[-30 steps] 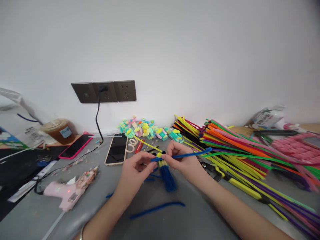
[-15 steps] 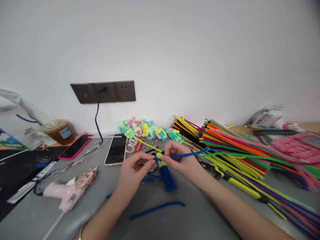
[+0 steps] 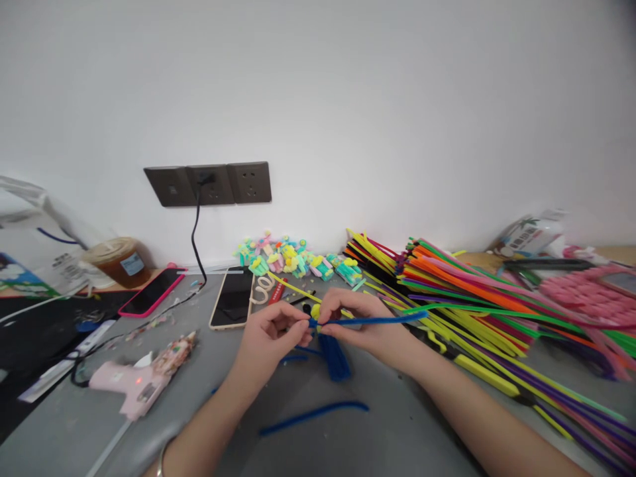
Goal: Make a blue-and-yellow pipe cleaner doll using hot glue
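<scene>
My left hand (image 3: 265, 338) and my right hand (image 3: 365, 326) meet over the grey table (image 3: 199, 411), both pinched on a small pipe-cleaner figure (image 3: 330, 351) with a yellow top and a dark blue bundle hanging down. A long blue pipe cleaner (image 3: 382, 320) runs from the pinch out to the right, under my right fingers. Another blue pipe cleaner (image 3: 313, 416) lies loose on the table in front of my hands. Short blue pieces lie under my left hand.
A big pile of coloured pipe cleaners (image 3: 477, 291) fills the right side. A heap of small finished figures (image 3: 293, 255) sits by the wall. Two phones (image 3: 232, 297) (image 3: 152, 291), a pink glue gun (image 3: 142, 374), a drink cup (image 3: 119, 260) and a wall socket (image 3: 209, 183) lie left.
The long blue pipe cleaner's free end has dropped a little and now lies nearly level. My hands have stayed together at the figure, fingers shifting slightly.
</scene>
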`<control>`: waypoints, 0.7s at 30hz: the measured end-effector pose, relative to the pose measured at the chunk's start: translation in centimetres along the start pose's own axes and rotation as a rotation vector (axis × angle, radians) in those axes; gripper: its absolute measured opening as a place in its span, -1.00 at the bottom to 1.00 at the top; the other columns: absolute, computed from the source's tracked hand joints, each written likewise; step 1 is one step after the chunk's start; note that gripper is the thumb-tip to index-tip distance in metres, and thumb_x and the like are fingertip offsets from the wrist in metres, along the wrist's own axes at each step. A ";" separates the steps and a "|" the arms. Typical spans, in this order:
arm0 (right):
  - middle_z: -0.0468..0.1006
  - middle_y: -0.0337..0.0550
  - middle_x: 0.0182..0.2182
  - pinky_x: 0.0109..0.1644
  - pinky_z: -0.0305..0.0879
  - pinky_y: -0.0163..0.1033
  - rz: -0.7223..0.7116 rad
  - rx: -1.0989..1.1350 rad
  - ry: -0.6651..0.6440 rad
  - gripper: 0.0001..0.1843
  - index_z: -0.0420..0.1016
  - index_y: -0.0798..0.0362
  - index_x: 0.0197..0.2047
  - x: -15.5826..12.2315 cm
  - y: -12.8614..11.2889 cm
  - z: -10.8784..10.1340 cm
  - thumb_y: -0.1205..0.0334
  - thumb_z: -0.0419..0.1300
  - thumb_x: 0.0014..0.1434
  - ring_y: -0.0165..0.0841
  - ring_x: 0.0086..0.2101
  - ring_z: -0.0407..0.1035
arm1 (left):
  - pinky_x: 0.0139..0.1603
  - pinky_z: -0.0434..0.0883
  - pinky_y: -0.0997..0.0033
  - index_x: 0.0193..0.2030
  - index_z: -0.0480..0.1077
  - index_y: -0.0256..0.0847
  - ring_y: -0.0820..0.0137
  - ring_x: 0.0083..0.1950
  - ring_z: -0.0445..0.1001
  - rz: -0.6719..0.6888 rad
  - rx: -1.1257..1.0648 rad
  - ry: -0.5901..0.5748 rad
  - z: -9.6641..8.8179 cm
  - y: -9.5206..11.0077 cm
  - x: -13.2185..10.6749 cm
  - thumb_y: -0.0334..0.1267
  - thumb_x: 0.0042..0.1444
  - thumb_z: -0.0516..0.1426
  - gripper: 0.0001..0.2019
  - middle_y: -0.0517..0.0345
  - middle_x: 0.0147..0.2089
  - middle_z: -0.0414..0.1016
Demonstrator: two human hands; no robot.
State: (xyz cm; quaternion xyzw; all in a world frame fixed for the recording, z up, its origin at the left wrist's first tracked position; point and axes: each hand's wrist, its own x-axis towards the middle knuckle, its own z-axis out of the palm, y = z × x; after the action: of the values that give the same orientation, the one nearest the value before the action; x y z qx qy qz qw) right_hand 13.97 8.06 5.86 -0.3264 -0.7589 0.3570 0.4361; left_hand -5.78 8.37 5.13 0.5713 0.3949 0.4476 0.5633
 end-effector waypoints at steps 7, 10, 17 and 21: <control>0.55 -0.12 -0.33 -0.21 0.36 -0.25 0.035 0.016 -0.031 -0.85 0.52 0.06 -0.30 0.0 -0.4 -0.1 0.16 0.27 0.23 -0.33 -0.31 0.42 | -0.43 0.52 0.53 -0.44 0.50 -0.27 0.49 -0.51 0.51 -0.050 -0.082 -0.028 0.2 0.1 -0.1 -0.16 -0.13 0.38 -0.76 0.21 -0.55 0.53; 0.54 -0.13 -0.35 -0.20 0.35 -0.26 0.061 0.029 -0.054 -0.85 0.51 0.07 -0.31 0.0 -0.6 -0.2 0.17 0.26 0.24 -0.33 -0.31 0.42 | -0.44 0.51 0.56 -0.44 0.50 -0.28 0.51 -0.52 0.50 -0.076 -0.116 -0.051 0.2 0.1 -0.1 -0.19 -0.14 0.39 -0.77 0.21 -0.56 0.54; 0.48 -0.18 -0.35 -0.17 0.27 -0.27 0.111 0.099 -0.144 -0.83 0.49 0.08 -0.30 -0.1 -1.0 -0.4 0.17 0.21 0.29 -0.34 -0.30 0.36 | -0.46 0.49 0.57 -0.45 0.51 -0.28 0.53 -0.54 0.49 -0.138 -0.168 -0.112 0.2 0.0 -0.3 -0.18 -0.15 0.41 -0.75 0.21 -0.54 0.54; 0.46 -0.18 -0.34 -0.18 0.23 -0.29 0.151 0.192 -0.227 -0.78 0.49 0.09 -0.27 -0.3 -1.0 -0.6 0.10 0.20 0.29 -0.35 -0.28 0.34 | -0.47 0.47 0.58 -0.46 0.51 -0.28 0.53 -0.55 0.48 -0.191 -0.204 -0.184 0.1 -0.1 -0.4 -0.16 -0.13 0.41 -0.75 0.20 -0.55 0.54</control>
State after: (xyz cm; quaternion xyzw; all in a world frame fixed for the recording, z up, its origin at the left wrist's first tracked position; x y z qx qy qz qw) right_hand 14.44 7.47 6.79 -0.2970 -0.7390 0.4940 0.3487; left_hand -5.78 8.00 5.05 0.5096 0.3466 0.3754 0.6923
